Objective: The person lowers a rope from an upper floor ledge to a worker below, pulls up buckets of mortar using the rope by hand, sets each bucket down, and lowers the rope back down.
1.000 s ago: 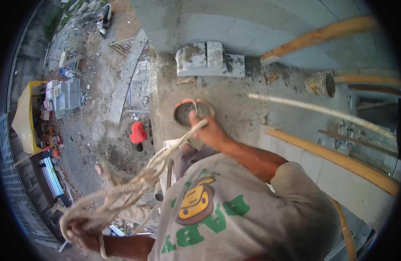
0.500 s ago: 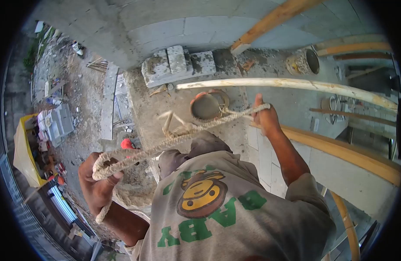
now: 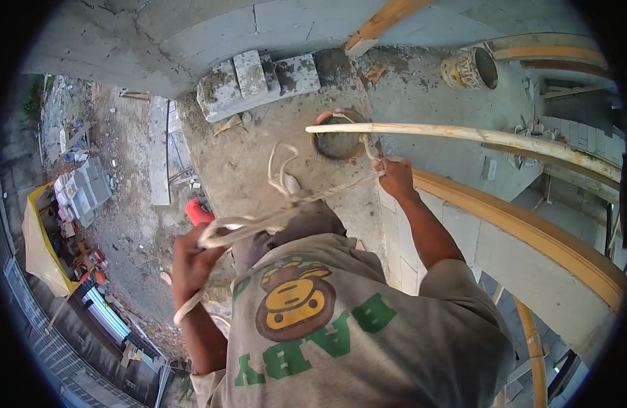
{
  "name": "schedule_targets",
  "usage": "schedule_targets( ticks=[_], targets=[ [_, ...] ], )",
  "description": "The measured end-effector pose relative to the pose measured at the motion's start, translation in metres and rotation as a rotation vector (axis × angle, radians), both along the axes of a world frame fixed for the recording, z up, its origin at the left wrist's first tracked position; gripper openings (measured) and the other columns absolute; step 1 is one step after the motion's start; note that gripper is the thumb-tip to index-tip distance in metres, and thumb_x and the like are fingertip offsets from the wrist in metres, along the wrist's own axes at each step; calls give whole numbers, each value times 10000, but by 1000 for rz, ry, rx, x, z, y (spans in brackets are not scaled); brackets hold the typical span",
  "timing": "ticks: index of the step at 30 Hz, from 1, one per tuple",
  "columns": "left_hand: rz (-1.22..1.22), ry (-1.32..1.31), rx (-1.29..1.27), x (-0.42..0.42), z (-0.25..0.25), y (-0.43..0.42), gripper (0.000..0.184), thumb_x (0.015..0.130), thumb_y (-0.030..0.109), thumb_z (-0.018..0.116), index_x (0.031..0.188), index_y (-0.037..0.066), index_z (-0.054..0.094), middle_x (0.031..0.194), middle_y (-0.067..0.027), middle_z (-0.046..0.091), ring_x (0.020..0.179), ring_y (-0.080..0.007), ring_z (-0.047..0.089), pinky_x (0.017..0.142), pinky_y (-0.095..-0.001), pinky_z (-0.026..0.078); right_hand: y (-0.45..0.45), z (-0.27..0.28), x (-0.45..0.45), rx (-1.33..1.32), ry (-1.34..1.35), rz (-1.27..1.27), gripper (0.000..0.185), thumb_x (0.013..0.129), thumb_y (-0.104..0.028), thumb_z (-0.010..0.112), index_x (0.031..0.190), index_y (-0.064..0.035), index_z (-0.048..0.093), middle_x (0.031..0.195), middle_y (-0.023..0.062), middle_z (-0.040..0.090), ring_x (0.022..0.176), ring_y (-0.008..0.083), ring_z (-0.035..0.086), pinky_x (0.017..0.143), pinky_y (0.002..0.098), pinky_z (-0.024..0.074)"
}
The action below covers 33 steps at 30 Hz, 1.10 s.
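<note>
Setting: stained grey concrete floor (image 3: 249, 153), with a stack of rough, grey-white rectangular blocks (image 3: 252, 78) at far left. A long, pale, slender wooden pole (image 3: 463, 134) enters from the right; its left end overlaps a round, orange-rimmed tub (image 3: 323, 117).

Item: one thick, cream-coloured fibre rope (image 3: 259, 219), spanning the person's two hands above the legs, with a loose loop farther off.

Left hand (image 3: 194, 262): blurred, curled round the bunched loops. Right hand (image 3: 396, 178): closed on a single strand, just near of the tub. A short length continues toward the tub's right edge; whether tied there, cannot tell.

Handling (judged): light, limp, hard to damage; rough surface, probably little slip, though slack loops may tangle. Best hold: loops gathered whole at left, single strand gripped firmly at right.
</note>
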<state>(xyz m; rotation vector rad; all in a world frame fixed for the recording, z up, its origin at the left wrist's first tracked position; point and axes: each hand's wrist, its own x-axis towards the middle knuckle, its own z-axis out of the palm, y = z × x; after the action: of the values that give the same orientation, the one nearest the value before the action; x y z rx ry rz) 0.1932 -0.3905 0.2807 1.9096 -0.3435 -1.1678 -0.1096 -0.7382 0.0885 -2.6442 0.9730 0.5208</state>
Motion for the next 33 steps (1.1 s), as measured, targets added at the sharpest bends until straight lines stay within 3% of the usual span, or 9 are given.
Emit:
schedule_targets(
  ticks=[5, 9, 11, 14, 17, 21, 25, 28, 33],
  targets=[
    [-343, -175, -94, -55, -93, -54, 168, 714, 31, 620, 882, 29, 625, 734, -103, 617, 667, -199, 594, 628, -296, 453, -50, -61, -17, -63, 341, -286, 296, 845, -313, 465, 969, -86, 609, 830, 161, 641, 841, 326, 602, 781, 458, 404],
    [-340, -181, -226, -84, -97, -81, 175, 712, 45, 624, 887, 47, 617, 764, -154, 610, 722, -312, 605, 647, -339, 462, -77, -67, -11, -23, 53, -578, 412, 883, -415, 404, 944, -68, 619, 845, 161, 646, 870, 331, 600, 767, 403, 444],
    [-375, -87, -169, -85, -98, -76, 165, 704, 9, 623, 868, 31, 618, 712, -96, 598, 675, -187, 570, 624, -301, 449, -93, -55, -8, -25, -154, -644, 460, 896, -448, 373, 926, -64, 624, 823, 155, 646, 853, 331, 599, 747, 373, 460],
    [-387, -53, -50, -72, -95, -73, 138, 723, 79, 642, 855, 46, 619, 717, -134, 608, 649, -257, 597, 614, -326, 454, -88, -33, 3, 237, -520, -761, 433, 896, -414, 384, 866, -55, 626, 849, 135, 642, 853, 273, 597, 757, 347, 451],
    [-364, -126, -6, -54, -80, -68, 137, 721, 112, 659, 836, 46, 622, 641, -119, 587, 572, -190, 557, 578, -305, 439, -56, -60, -3, 667, -550, -293, 269, 883, -270, 449, 941, -58, 605, 976, 94, 605, 926, 183, 563, 783, 319, 431],
    [-411, -164, 231, -38, -53, -50, 205, 685, 145, 696, 850, 43, 629, 636, -111, 574, 560, -188, 533, 578, -307, 434, 32, -28, 29, 1463, -262, -834, 226, 858, -218, 509, 974, -35, 574, 985, 79, 588, 940, 198, 585, 829, 341, 495],
    [-339, -172, 223, -36, -54, -25, 227, 695, 100, 679, 902, 17, 637, 612, -33, 564, 569, -70, 458, 561, -267, 417, 45, -37, 25, 1350, -461, -890, 197, 870, -198, 474, 945, -36, 558, 943, 117, 606, 923, 230, 602, 813, 358, 501],
    [-307, -187, 225, -38, -54, -25, 226, 694, 99, 680, 900, 17, 634, 617, -37, 566, 563, -77, 462, 560, -271, 416, 31, -72, 8, 525, -332, -385, 158, 864, -169, 463, 943, -71, 559, 902, 160, 615, 909, 279, 601, 784, 373, 470],
    [-331, -144, 198, -51, -76, -27, 227, 688, 151, 696, 875, 42, 629, 732, -130, 607, 636, -224, 585, 615, -323, 448, 15, -76, 4, 266, -356, -530, 112, 811, -86, 513, 902, -80, 577, 898, 179, 623, 802, 288, 619, 702, 365, 475]
  ],
)
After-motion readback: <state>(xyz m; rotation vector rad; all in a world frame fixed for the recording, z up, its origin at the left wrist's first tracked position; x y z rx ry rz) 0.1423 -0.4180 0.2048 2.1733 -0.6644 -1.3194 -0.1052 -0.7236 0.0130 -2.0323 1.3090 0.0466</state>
